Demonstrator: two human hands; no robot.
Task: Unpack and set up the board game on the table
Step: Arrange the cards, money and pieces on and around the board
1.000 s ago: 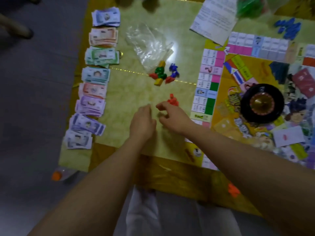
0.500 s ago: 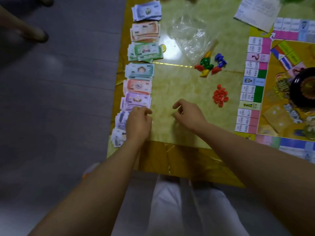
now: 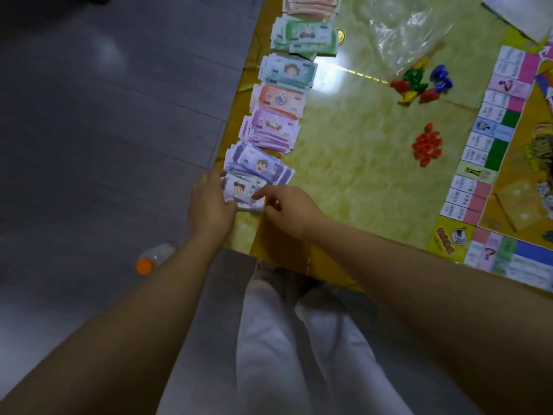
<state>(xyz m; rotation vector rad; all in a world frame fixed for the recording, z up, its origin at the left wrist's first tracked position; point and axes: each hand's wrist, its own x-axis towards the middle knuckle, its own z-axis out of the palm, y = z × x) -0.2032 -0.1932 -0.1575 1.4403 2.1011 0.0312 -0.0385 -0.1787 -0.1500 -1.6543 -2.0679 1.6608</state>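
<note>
Curling round the left edge of the pale lilac paper play-money stack [image 3: 241, 190], centre-left of the frame on the marbled green surface [image 3: 344, 175], the left hand [image 3: 209, 202] grips it while the right hand [image 3: 290, 209] pinches its right corner.

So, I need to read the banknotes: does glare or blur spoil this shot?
Head view: a white glare patch sits on the table beside the teal banknote stack; note print is too soft to read.

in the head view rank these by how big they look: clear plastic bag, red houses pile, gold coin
1. clear plastic bag
2. red houses pile
3. gold coin
The gaps are plain, so nearness to the camera changes nothing.
</note>
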